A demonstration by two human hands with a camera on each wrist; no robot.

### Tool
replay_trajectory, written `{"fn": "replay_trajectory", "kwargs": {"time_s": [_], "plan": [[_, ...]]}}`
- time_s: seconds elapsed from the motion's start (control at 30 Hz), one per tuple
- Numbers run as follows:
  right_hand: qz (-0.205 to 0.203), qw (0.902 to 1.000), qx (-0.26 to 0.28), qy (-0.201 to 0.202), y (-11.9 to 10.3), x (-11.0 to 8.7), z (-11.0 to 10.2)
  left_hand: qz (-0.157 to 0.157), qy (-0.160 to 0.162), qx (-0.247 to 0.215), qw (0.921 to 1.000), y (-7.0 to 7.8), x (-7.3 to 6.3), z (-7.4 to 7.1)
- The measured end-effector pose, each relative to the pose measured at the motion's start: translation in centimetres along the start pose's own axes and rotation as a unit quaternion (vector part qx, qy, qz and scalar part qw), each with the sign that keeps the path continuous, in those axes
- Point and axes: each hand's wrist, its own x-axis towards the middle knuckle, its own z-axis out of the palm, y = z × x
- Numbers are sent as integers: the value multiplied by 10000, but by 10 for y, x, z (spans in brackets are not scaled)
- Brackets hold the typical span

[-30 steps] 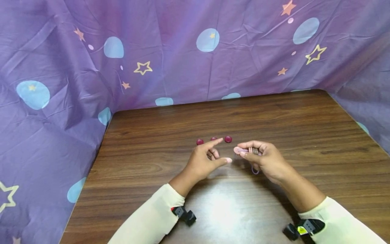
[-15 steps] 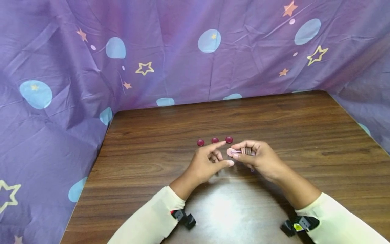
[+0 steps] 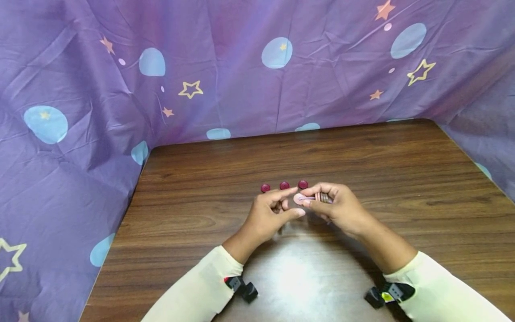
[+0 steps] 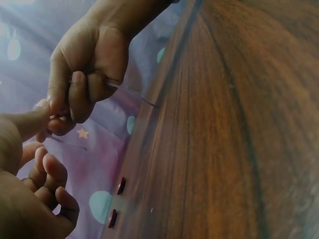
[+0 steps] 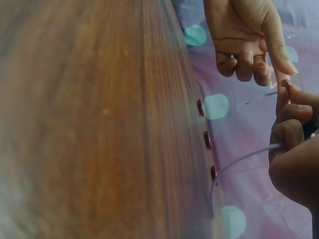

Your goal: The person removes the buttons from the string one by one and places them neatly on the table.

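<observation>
My right hand (image 3: pixel 344 209) pinches a flat pink disc, like a button (image 3: pixel 298 199), between thumb and index finger. A thin lilac cord (image 5: pixel 240 160) runs from the disc; its loose length hangs below the hand in the right wrist view. Further pink and brownish discs (image 3: pixel 324 197) sit stacked along the cord, partly covered by the right fingers. Just left of the disc, my left hand (image 3: pixel 262 217) has thumb and index finger stretched apart, the other fingers bent and holding nothing. Whether its fingertips touch the disc I cannot tell.
Three dark red discs lie in a row behind the hands: left disc (image 3: pixel 265 188), middle disc (image 3: pixel 284 185), right disc (image 3: pixel 303 184). They rest on a brown wood-grain table (image 3: pixel 193 179). A purple star-patterned cloth (image 3: pixel 233 67) hangs behind and at both sides.
My right hand has moved left with the pink disc, bringing it beside the left hand's thumb and index fingertips. The left hand has stayed nearly in place. The red discs have not moved.
</observation>
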Motion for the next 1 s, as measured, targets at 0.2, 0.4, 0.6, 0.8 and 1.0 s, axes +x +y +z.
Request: {"fn": "replay_trajectory", "kwargs": {"time_s": [0.2, 0.4, 0.6, 0.8, 1.0], "plan": [[-77, 9998, 163, 3, 3, 0, 1, 172, 111, 23, 9998, -2, -1, 0], [-176, 9994, 306, 18, 5, -1, 0, 221, 123, -10, 9997, -5, -1, 0], [-150, 9994, 287, 79, 7, -2, 0, 245, 76, -7, 9997, -5, -1, 1], [-181, 9988, 445, -59, 8, -2, 1, 242, 70, -70, 9997, -5, -2, 3], [-263, 9984, 487, -78, 8, -3, 2, 316, 113, -110, 9994, -6, -2, 5]]}}
